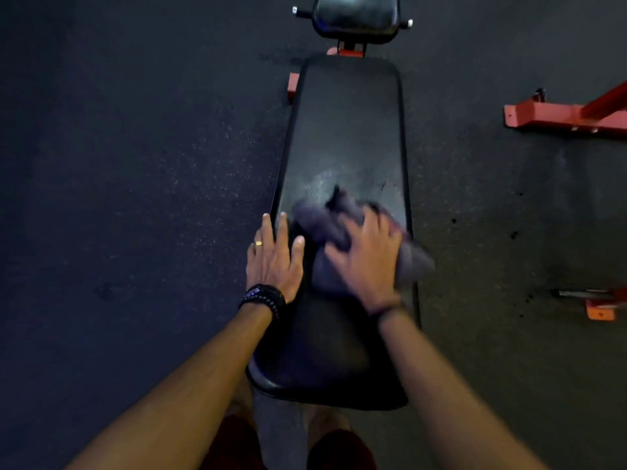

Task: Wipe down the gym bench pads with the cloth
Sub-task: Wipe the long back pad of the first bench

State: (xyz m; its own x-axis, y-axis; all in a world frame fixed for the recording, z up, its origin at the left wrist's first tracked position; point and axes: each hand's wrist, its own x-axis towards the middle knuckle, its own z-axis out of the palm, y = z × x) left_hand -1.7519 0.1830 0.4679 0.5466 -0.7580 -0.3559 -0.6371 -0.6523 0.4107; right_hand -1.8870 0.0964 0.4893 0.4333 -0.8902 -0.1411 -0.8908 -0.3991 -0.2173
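Observation:
A long black bench pad [346, 130] runs away from me down the middle of the view, with a smaller black seat pad [354, 16] beyond its far end. A crumpled grey cloth [325, 225] lies on the near half of the long pad. My right hand [368, 256] presses down on the cloth with its fingers spread; the hand and cloth are motion-blurred. My left hand [274, 256] rests flat on the pad's left edge, fingers straight, just left of the cloth. A dull smear shows on the pad just beyond the cloth.
Dark speckled rubber floor [135, 164] surrounds the bench. A red metal frame foot [556, 115] sits at the right, and an orange bracket with a metal pin [597, 305] lies lower right. Red parts of the bench frame [292, 86] show beside the far end. My knees are below the pad.

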